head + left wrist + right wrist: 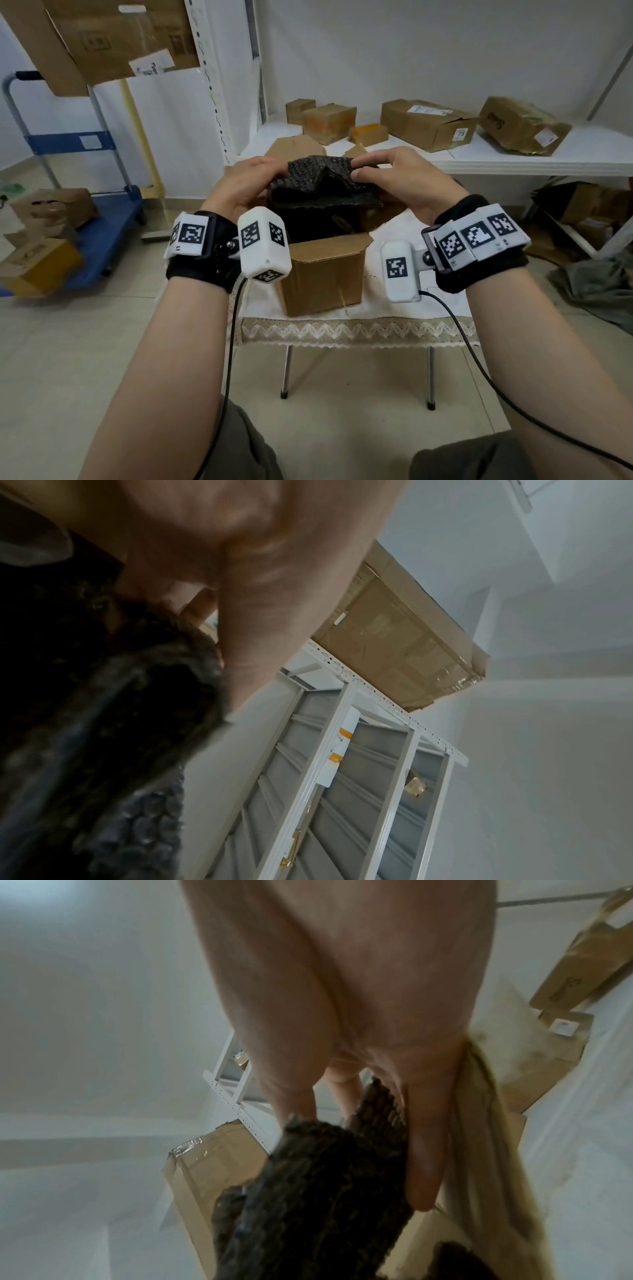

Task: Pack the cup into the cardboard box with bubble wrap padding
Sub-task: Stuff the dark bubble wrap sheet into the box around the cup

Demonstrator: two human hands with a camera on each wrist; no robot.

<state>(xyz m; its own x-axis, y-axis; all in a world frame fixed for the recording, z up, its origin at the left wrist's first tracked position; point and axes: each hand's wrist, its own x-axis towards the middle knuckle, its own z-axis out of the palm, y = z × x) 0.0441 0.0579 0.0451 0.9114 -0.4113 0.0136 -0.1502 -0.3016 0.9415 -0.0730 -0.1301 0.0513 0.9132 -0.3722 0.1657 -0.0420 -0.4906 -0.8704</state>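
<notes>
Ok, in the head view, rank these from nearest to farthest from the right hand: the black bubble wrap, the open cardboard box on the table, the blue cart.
From the right hand:
1. Black bubble wrap: pinched in its fingers, held with the left hand too, above the box.
2. Open cardboard box: just below, on the cloth-covered table.
3. Blue cart: far left, on the floor.

**Where things sat around you**

The cardboard box point(322, 274) stood on the small table point(356, 330) straight before you. You held the bubble wrap point(325, 181) above its opening, left hand point(239, 188) on its left end, right hand point(400, 185) on its right. Behind ran a shelf point(513, 161) bearing parcels point(428, 123); a cart point(102, 219) stood to your left.
</notes>
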